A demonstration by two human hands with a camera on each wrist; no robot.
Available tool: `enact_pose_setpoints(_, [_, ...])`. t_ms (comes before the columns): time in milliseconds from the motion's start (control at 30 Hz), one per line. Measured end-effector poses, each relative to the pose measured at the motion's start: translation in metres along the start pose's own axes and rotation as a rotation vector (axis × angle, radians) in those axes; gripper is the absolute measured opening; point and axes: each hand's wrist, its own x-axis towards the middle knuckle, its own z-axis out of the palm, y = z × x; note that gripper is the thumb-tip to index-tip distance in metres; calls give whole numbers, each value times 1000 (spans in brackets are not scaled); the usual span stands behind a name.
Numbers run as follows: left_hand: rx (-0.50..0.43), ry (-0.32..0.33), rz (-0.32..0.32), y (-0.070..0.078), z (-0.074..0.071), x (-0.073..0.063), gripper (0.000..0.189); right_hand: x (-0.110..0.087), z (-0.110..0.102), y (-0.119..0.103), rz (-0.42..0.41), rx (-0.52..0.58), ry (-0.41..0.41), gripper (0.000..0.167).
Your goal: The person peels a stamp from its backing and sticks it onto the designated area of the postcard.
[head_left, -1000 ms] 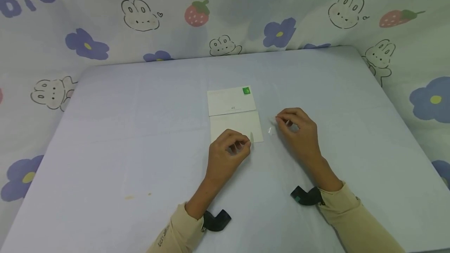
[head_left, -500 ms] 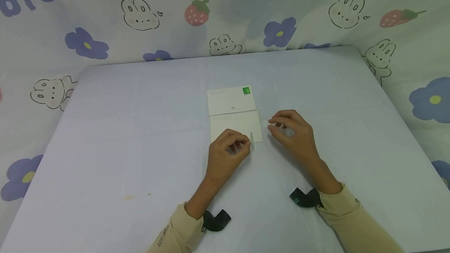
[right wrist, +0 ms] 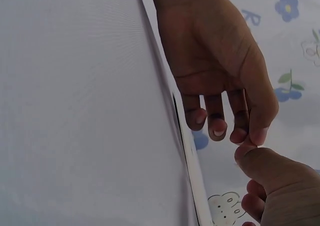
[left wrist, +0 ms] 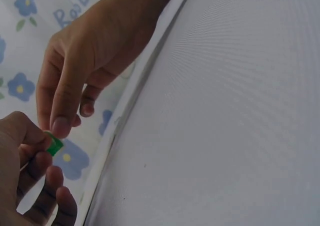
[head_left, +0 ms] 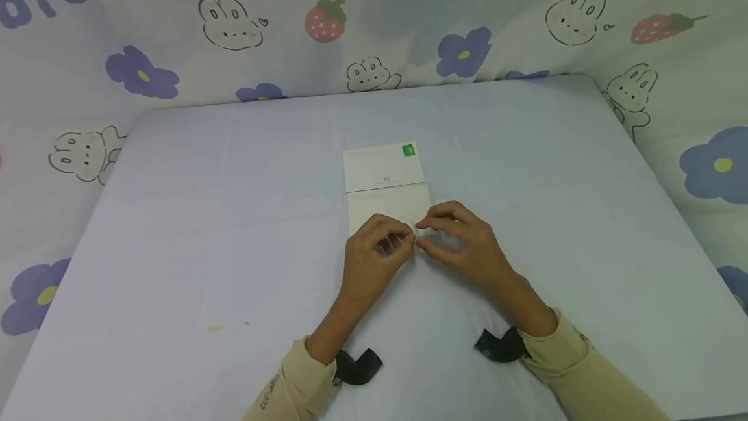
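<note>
A small green stamp [left wrist: 54, 145] is pinched between the thumb and forefinger of my left hand [head_left: 376, 252], over the near edge of the papers. My right hand [head_left: 467, 245] is close against it, its thumb and forefinger tips parted around the stamp's edge; in the left wrist view the right thumb [left wrist: 61, 127] sits right at the green piece. Flat beneath and beyond lies a white envelope [head_left: 382, 167] with a green stamp [head_left: 408, 150] printed or stuck at its top right. A plain cream paper panel [head_left: 386, 203] adjoins it on the near side, partly hidden by both hands.
The table [head_left: 234, 167] has a white cover, with small yellowish marks [head_left: 214, 329] at the near left. A curtain [head_left: 280, 25] with rabbits, strawberries and flowers hangs behind. Black wrist mounts [head_left: 359, 367] stick out from both cuffs.
My right hand has moved left and nearer, up to the left fingertips. Clear and whitish bits near the right fingers earlier no longer show. The left hand has stayed in place.
</note>
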Motion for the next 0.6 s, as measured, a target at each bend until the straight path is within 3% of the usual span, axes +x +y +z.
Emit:
enact_pose_setpoints(267, [-17, 5, -15, 0, -1, 0, 5, 0, 3, -1, -4, -23, 12, 20])
enact_pose_setpoints(600, [25, 33, -41, 1, 1, 2, 5, 0, 1, -3, 86, 10, 104, 19])
